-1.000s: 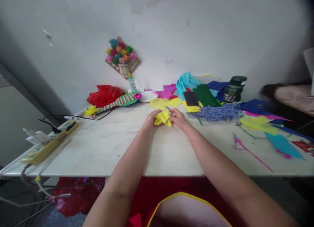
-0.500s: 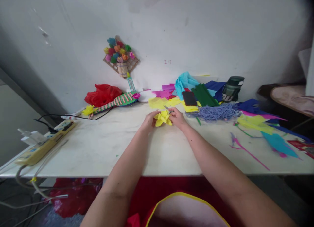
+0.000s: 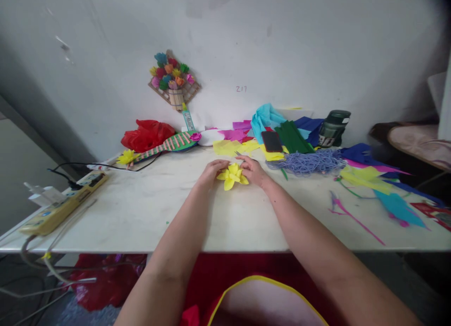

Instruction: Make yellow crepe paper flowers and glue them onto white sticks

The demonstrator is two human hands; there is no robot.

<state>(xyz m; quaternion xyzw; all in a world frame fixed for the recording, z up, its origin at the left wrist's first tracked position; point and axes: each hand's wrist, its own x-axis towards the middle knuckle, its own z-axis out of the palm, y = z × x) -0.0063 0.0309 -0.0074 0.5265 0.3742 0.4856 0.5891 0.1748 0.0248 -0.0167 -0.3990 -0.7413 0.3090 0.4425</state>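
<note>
A yellow paper flower (image 3: 233, 177) with pointed, spread petals is between my hands, over the white table (image 3: 246, 222). My left hand (image 3: 212, 171) is closed on the flower's left and far side, its fingertips partly hidden behind the petals. On the other side, my right hand (image 3: 254, 172) is closed around small scissors (image 3: 238, 153). Only their narrow grey tip shows, pointing away past the fingers; the handles are covered. The right fingers are also close against the flower's right petals.
Purple-blue cord (image 3: 310, 162), a phone (image 3: 271, 141), a dark bottle (image 3: 334, 128) and coloured paper (image 3: 294, 137) lie at the back right. Left stand a power strip (image 3: 63, 206) with cables and a green lute-shaped craft (image 3: 172, 144). A glue tube (image 3: 188, 119) leans at the wall.
The flower has come slightly nearer to me and turned, so its petals spread wider to the sides. My left hand has shifted a little, its fingers now reaching behind the flower.
</note>
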